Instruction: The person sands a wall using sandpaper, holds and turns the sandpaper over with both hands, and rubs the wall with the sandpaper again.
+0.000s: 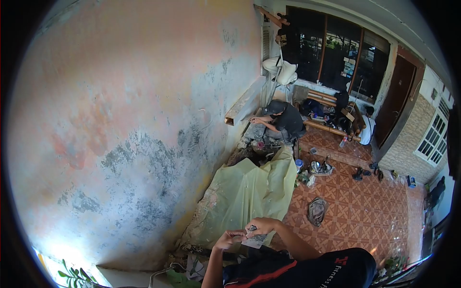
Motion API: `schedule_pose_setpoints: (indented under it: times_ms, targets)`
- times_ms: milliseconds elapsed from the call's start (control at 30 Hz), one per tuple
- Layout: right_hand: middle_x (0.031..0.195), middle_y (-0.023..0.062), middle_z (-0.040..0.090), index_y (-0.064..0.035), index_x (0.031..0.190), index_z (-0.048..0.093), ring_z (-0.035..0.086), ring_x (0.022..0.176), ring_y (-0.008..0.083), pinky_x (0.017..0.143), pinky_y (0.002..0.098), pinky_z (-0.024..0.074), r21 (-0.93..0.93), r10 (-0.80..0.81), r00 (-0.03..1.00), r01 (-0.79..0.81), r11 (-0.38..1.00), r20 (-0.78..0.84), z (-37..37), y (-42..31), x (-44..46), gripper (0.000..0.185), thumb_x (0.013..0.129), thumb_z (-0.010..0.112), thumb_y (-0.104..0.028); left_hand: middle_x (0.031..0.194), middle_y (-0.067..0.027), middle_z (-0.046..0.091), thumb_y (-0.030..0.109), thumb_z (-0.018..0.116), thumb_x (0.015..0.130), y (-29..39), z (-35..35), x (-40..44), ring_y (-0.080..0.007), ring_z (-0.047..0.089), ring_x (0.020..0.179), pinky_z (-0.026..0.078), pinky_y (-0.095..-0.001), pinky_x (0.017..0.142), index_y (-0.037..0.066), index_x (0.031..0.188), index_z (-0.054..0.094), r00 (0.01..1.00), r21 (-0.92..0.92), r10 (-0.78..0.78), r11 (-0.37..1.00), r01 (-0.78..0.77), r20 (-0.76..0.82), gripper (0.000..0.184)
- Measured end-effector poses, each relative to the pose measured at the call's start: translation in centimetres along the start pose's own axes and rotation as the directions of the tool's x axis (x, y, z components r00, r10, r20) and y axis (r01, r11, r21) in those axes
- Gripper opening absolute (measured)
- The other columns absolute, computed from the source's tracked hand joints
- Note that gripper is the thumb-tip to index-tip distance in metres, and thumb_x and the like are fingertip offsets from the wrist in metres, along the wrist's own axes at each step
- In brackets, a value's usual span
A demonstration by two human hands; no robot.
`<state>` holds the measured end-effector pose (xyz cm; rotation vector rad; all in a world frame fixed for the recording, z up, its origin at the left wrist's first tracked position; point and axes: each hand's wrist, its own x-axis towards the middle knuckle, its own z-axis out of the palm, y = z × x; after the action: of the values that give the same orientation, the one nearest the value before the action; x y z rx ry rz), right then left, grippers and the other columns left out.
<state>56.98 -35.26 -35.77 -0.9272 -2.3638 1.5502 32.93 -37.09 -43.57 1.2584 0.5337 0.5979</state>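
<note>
Apparently light and stiff, the small flat grey-and-white scraper-like blade point(256, 241) sits above the pale green plastic sheet point(245, 187), gripped in the right hand point(263, 225), the left hand point(230, 238) bunched beside it, grip unclear, its dark narrow end probably the surest hold.

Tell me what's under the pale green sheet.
Dark, uneven ground shows just past the far edge of the pale green sheet; whatever lies underneath is covered, so I can't tell.
</note>
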Motion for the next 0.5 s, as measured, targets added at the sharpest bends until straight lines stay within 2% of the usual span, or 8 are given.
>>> schedule_pose_setpoints:
  times_ms: [167, 267, 367, 400, 500]
  targets:
    - [0.075, 0.0116, 0.065, -0.0039, 0.094, 0.067, 0.057, 0.066, 0.0192, 0.066, 0.0356, 0.0459, 0.009, 0.021, 1.000, -0.021, 1.000, 0.003, 0.3, 0.1, -0.4, 0.029, 0.089, 0.071, -0.032, 0.095, -0.0018, 0.066, 0.008, 0.072, 0.088, -0.7, 0.2, 0.0, -0.0103, 0.055, 0.092, 0.044, -0.0282, 0.086, -0.001, 0.093, 0.072, 1.000, -0.025, 0.012, 1.000, -0.011, 0.018, 0.010]
    - [0.074, 0.0113, 0.065, -0.0034, 0.094, 0.067, 0.055, 0.066, 0.0167, 0.066, 0.0346, 0.0463, 0.022, -0.039, 0.999, 0.039, 0.999, 0.002, 0.5, 1.5, -0.1, 0.031, 0.089, 0.071, -0.034, 0.095, -0.0007, 0.065, 0.012, 0.073, 0.089, -1.2, 0.3, 0.0, -0.0104, 0.055, 0.092, 0.043, -0.0292, 0.084, -0.001, 0.094, 0.072, 1.000, -0.005, -0.012, 1.000, 0.012, -0.019, 0.014]
    - [0.074, 0.0110, 0.064, -0.0027, 0.093, 0.067, 0.054, 0.067, 0.0149, 0.067, 0.0339, 0.0463, -0.024, 0.008, 1.000, -0.009, 1.000, -0.014, 0.1, 1.0, 0.0, 0.032, 0.089, 0.072, -0.034, 0.101, 0.0003, 0.066, 0.013, 0.073, 0.089, -2.2, 0.0, 0.3, -0.0104, 0.055, 0.099, 0.043, -0.0285, 0.089, 0.000, 0.096, 0.073, 0.999, -0.056, -0.032, 0.998, 0.030, -0.030, 0.015]
    - [0.073, 0.0105, 0.063, -0.0023, 0.093, 0.067, 0.053, 0.067, 0.0149, 0.067, 0.0336, 0.0459, 0.006, 0.009, 0.998, -0.009, 1.000, -0.054, 0.1, 1.1, 0.0, 0.033, 0.089, 0.073, -0.034, 0.117, -0.0041, 0.069, 0.011, 0.073, 0.089, -2.0, 0.0, 0.3, -0.0096, 0.059, 0.109, 0.044, -0.0277, 0.097, 0.002, 0.104, 0.075, 0.997, -0.062, -0.040, 0.997, 0.036, -0.067, 0.017]
    - [0.073, 0.0104, 0.063, -0.0018, 0.094, 0.067, 0.053, 0.068, 0.0145, 0.067, 0.0329, 0.0459, -0.054, 0.033, 0.993, -0.040, 0.998, -0.115, -0.3, 1.0, 0.3, 0.032, 0.088, 0.074, -0.032, 0.108, -0.0029, 0.072, 0.011, 0.071, 0.091, -2.5, -0.4, 0.4, -0.0083, 0.061, 0.102, 0.046, -0.0258, 0.092, 0.001, 0.107, 0.073, 0.979, -0.130, -0.106, 0.988, 0.084, -0.173, 0.018]
